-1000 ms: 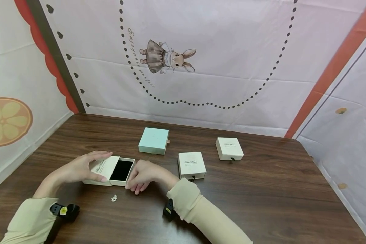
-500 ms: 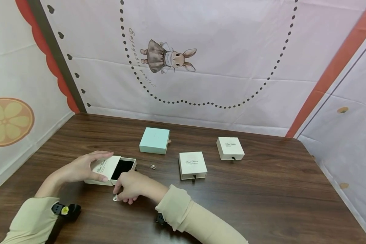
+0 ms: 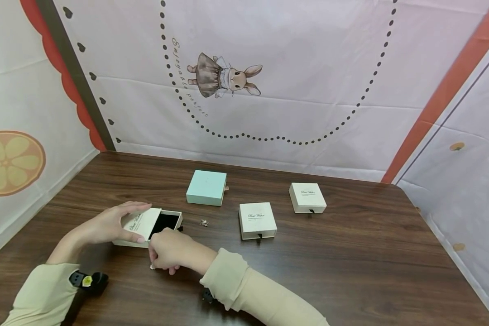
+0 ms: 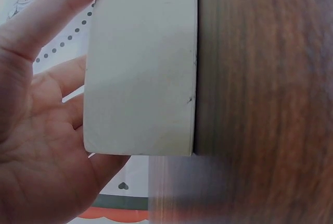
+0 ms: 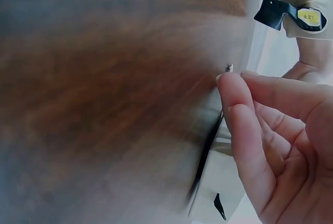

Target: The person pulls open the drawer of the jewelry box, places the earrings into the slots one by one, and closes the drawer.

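At the left of the head view, my left hand (image 3: 106, 224) grips the sleeve of a white jewellery box (image 3: 140, 222), thumb on the near side and fingers at the far side. Its drawer, lined in black (image 3: 165, 221), is slid partly out to the right. In the left wrist view the box (image 4: 143, 73) shows its plain end, with the palm behind it. My right hand (image 3: 172, 249) is just in front of the drawer, low over the table. Its thumb and forefinger pinch a small silvery jewellery piece (image 5: 229, 67), mostly hidden by the fingertips.
Another small silvery piece (image 3: 204, 222) lies right of the drawer. A mint-green box (image 3: 206, 186) stands behind it, and two closed white boxes, one nearer (image 3: 257, 219) and one farther (image 3: 307, 197), stand to the right. A printed cloth (image 3: 309, 90) hangs behind the wooden table (image 3: 350, 262).
My right hand has moved left and toward me from the drawer's front to the silvery piece on the table, and now pinches it. My left hand stays on the box.
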Available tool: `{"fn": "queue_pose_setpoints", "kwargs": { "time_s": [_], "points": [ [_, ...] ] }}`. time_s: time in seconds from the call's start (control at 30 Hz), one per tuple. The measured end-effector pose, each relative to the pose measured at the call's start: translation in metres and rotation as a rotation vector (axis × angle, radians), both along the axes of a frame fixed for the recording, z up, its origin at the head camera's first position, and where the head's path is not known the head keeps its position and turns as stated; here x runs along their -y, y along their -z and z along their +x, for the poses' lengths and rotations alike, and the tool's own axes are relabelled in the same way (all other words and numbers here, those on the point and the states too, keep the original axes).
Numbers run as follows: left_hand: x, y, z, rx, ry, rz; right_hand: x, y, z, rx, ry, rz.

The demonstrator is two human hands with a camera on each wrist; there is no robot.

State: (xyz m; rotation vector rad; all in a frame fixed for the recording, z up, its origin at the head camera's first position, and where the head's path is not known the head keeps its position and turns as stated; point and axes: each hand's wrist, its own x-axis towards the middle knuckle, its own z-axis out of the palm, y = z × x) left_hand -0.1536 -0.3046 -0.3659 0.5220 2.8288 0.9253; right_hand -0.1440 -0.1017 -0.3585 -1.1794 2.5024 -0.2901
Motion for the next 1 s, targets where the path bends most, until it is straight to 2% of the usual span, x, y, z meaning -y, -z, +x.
{"fn": "queue_pose_setpoints", "kwargs": {
  "time_s": [0.2, 0.6, 0.73, 0.83, 1.0],
  "points": [
    [0.0, -0.001, 0.0, 0.014, -0.006, 0.002, -0.002, -0.002, -0.002, 0.021, -0.046, -0.007],
    [0.0, -0.002, -0.001, 0.014, -0.017, -0.001, -0.003, -0.001, -0.003, 0.012, -0.036, 0.047],
    [0.0, -0.001, -0.001, 0.017, -0.024, -0.002, -0.004, -0.001, -0.004, -0.02, -0.07, 0.058],
    [0.0, -0.001, -0.001, 0.018, -0.022, 0.004, -0.007, -0.002, -0.008, -0.017, -0.13, 0.031],
    [-0.001, -0.001, -0.001, 0.016, -0.025, 0.003, -0.014, -0.01, -0.018, 0.09, -0.187, -0.091]
  ]
}}
